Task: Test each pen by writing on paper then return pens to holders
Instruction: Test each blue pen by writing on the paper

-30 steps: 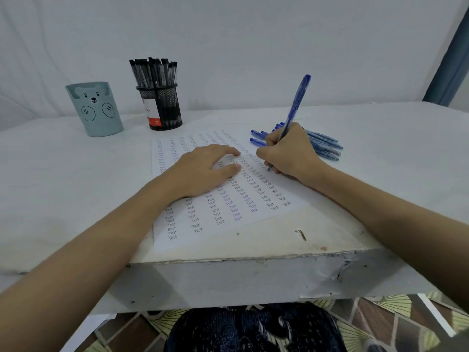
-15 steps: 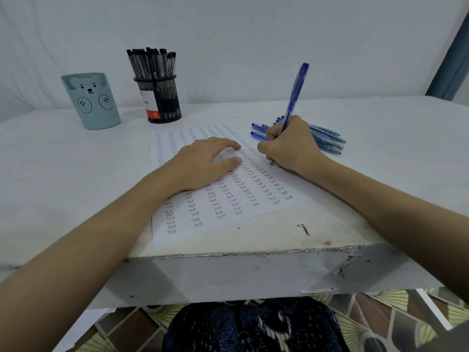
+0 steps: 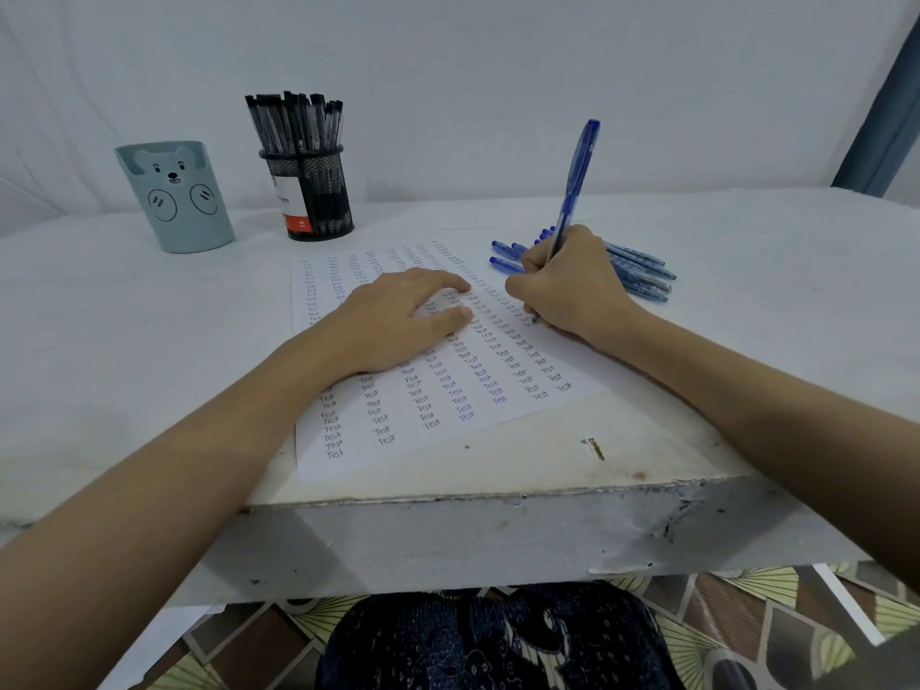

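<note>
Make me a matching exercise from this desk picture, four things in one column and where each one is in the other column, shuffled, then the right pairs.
Things
1. upright blue pen
2. loose blue pens
3. black pens
4. pale blue bear cup

Places
A. standing in the black mesh holder
B. far left on the white table
C. gripped in the right hand, tip on the white paper sheet
D. lying on the table behind the right hand

Pairs: 1-C, 2-D, 3-A, 4-B
</note>
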Tool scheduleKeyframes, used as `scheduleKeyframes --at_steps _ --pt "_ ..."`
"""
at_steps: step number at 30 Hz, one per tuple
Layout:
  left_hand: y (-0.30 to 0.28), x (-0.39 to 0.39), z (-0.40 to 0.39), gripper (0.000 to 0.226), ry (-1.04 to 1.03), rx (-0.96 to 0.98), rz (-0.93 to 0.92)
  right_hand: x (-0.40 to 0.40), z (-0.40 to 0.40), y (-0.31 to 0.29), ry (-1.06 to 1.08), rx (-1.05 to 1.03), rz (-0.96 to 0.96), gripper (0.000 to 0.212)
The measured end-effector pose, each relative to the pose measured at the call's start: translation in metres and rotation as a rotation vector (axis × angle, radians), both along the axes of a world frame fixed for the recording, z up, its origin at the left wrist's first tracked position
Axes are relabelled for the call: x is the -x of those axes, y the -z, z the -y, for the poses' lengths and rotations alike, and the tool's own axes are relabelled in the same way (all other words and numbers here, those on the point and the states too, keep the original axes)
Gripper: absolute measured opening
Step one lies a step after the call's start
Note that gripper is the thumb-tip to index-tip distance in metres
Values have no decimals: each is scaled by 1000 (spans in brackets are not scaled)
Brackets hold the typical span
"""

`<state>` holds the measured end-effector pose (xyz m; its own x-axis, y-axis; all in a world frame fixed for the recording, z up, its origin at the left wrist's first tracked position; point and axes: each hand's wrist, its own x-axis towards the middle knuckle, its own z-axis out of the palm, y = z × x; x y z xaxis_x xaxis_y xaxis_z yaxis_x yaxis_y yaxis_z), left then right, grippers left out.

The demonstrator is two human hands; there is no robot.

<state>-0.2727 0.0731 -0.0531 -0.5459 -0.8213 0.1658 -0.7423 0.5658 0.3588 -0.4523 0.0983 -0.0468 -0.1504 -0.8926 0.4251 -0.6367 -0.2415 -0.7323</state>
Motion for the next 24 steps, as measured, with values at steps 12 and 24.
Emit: scheduleKeyframes --at_steps 12,24 --pt "1 0 1 41 6 4 -11 1 -2 -1 19 -12 24 43" --pt "2 -1 1 40 12 3 -27 0 -7 -10 59 -126 324 30"
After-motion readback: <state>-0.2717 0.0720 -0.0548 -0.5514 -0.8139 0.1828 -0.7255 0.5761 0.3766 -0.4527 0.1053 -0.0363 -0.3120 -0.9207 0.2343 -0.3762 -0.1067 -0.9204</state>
